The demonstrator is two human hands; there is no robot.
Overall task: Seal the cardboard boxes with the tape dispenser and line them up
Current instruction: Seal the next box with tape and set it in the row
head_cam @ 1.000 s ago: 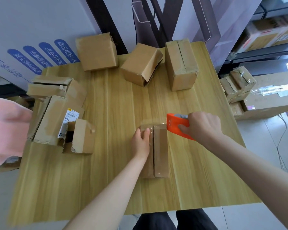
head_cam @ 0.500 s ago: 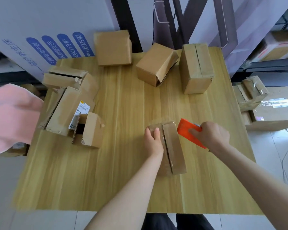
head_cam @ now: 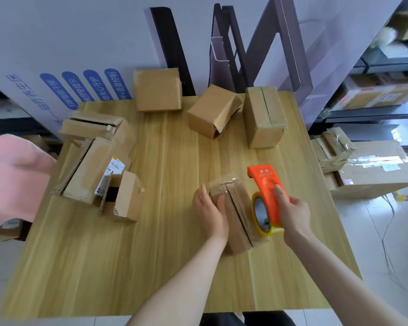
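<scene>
A long narrow cardboard box (head_cam: 239,215) lies near the middle of the wooden table (head_cam: 170,255), with clear tape over its far end. My left hand (head_cam: 210,210) holds its left side, thumb on top of the box. My right hand (head_cam: 292,212) grips the orange tape dispenser (head_cam: 266,191), which is lifted just right of the box, its yellow tape roll facing the box. Other boxes sit along the far edge: one at the back (head_cam: 158,89), a tilted one (head_cam: 213,111), and a taped upright one (head_cam: 264,118).
Several open or flattened boxes (head_cam: 97,158) crowd the table's left side, one with a white label. A pink cloth (head_cam: 12,180) hangs at the left edge. More boxes (head_cam: 372,170) are stacked on the floor to the right, with shelving behind.
My right hand has lifted the dispenser off the box's far end and drawn it back and to the right, so the tape roll shows. The box has turned slightly under my left hand.
</scene>
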